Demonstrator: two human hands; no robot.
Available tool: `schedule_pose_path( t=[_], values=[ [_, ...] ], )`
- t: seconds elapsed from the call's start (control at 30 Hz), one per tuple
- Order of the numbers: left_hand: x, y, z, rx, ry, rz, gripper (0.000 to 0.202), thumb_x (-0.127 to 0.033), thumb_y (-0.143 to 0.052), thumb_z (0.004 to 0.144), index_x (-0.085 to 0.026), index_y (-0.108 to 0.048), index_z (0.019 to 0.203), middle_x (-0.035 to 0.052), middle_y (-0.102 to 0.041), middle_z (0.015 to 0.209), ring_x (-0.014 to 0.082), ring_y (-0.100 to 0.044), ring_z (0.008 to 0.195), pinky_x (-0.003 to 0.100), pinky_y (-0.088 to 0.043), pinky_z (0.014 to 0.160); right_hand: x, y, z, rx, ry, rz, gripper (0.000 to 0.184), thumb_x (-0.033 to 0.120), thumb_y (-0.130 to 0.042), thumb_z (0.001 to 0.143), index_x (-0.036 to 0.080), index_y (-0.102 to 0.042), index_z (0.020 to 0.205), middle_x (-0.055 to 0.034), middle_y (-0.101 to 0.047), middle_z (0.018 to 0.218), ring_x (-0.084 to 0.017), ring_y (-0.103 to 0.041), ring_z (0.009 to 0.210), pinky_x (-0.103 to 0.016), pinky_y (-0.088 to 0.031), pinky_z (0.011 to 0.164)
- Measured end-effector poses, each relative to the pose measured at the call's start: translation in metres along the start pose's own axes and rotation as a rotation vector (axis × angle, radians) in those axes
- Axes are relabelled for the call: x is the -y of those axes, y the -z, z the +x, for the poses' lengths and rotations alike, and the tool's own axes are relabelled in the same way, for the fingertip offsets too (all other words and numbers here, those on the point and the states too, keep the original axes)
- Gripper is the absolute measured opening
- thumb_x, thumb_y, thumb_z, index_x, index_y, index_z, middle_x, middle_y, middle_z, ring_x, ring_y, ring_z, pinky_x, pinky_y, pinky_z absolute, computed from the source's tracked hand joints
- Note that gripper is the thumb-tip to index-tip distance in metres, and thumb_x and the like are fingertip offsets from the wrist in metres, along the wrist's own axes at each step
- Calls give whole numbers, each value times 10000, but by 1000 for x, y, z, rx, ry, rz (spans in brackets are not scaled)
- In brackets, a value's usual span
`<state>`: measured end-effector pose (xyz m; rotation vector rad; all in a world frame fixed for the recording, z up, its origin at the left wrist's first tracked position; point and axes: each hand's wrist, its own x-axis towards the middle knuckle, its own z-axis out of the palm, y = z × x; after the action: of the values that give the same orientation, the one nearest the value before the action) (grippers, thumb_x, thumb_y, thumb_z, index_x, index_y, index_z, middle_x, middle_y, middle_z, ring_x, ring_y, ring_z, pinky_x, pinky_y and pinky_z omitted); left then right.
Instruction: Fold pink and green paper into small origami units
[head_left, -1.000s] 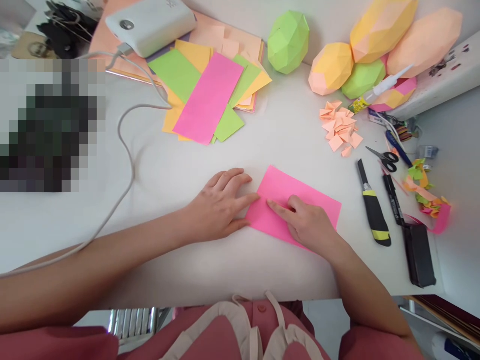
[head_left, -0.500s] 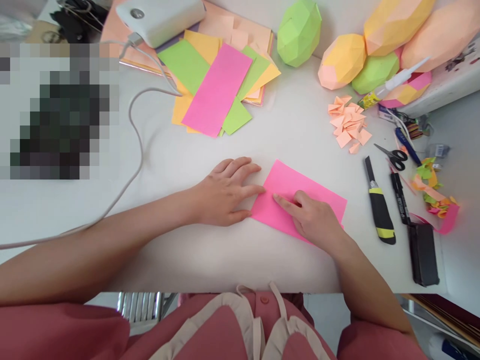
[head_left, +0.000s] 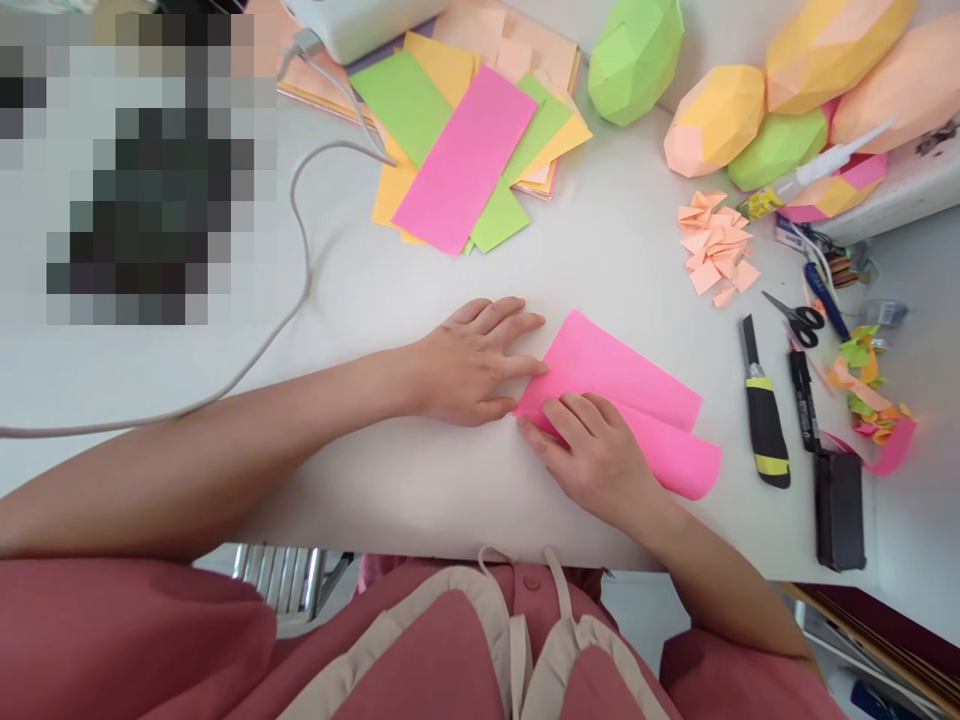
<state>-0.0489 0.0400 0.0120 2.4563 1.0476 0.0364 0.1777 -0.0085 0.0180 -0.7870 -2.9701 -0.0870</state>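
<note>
A pink sheet of paper [head_left: 622,375] lies on the white table [head_left: 390,300] just in front of me. Its near long edge is lifted and curls over toward the far edge. My left hand [head_left: 472,360] lies flat, fingers stretched out, its fingertips touching the sheet's left corner. My right hand [head_left: 592,455] has its fingers closed on the near left corner of the pink sheet, holding the curled flap.
A fan of pink, green and orange paper strips [head_left: 469,150] lies at the back. Folded paper solids [head_left: 712,120] and small peach folded pieces [head_left: 716,250] sit back right. A utility knife [head_left: 763,410], scissors [head_left: 795,320], a black marker [head_left: 804,400] and scraps lie right. A grey cable [head_left: 292,310] crosses left.
The pink sheet lay flat under my right fingertips; now my right hand has lifted its near edge and is rolling it over. My left hand has stayed at the left corner.
</note>
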Motion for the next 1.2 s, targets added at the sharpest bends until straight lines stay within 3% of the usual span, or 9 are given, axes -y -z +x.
schedule_pose_path(
  t=[0.23, 0.57, 0.83, 1.03, 1.1, 1.2],
  values=[
    [0, 3, 0, 11, 0, -2, 500, -406, -539, 848, -293, -495, 1333, 88, -228, 1522, 373, -111, 1407, 534, -150, 1097, -1, -2, 1, -51, 15, -42, 274, 103, -533, 870, 192, -594, 1121, -81, -612, 988, -205, -492, 913, -372, -444, 803],
    [-1, -3, -1, -32, -9, 70, 522, -474, -531, 841, -280, -501, 1325, 85, -238, 1523, 377, -139, 1397, 521, -162, 1088, 4, 4, 4, 26, 11, -75, 304, 88, -500, 866, 182, -582, 1143, -85, -582, 1003, -210, -480, 908, -374, -436, 814],
    [-1, -3, 0, -37, -8, 84, 517, -460, -538, 831, -277, -514, 1314, 98, -245, 1523, 386, -154, 1392, 531, -174, 1080, 6, 10, -4, 46, -34, -64, 230, 86, -461, 890, 167, -608, 1047, -91, -586, 961, -205, -491, 909, -364, -441, 792],
    [-7, -4, -2, -57, -9, 159, 510, -449, -543, 844, -274, -513, 1322, 115, -278, 1516, 383, -196, 1389, 528, -220, 1076, 6, 13, -11, -42, -57, -67, 179, 107, -486, 888, 174, -630, 973, -95, -609, 980, -225, -509, 1038, -411, -442, 893],
    [-10, -7, -5, -83, 1, 208, 498, -447, -524, 862, -256, -521, 1321, 140, -290, 1511, 396, -218, 1384, 534, -234, 1070, 3, 18, -18, -151, -120, -93, 154, 178, -527, 886, 193, -631, 998, -96, -611, 1071, -259, -472, 1153, -468, -407, 979],
    [-19, -14, -12, -155, -11, 307, 490, -459, -508, 875, -232, -536, 1308, 154, -321, 1500, 398, -268, 1369, 544, -253, 1057, -1, 22, -37, -365, -478, -123, 275, 276, -566, 873, 206, -597, 1138, -124, -571, 1196, -296, -446, 1210, -506, -401, 991]
  ],
)
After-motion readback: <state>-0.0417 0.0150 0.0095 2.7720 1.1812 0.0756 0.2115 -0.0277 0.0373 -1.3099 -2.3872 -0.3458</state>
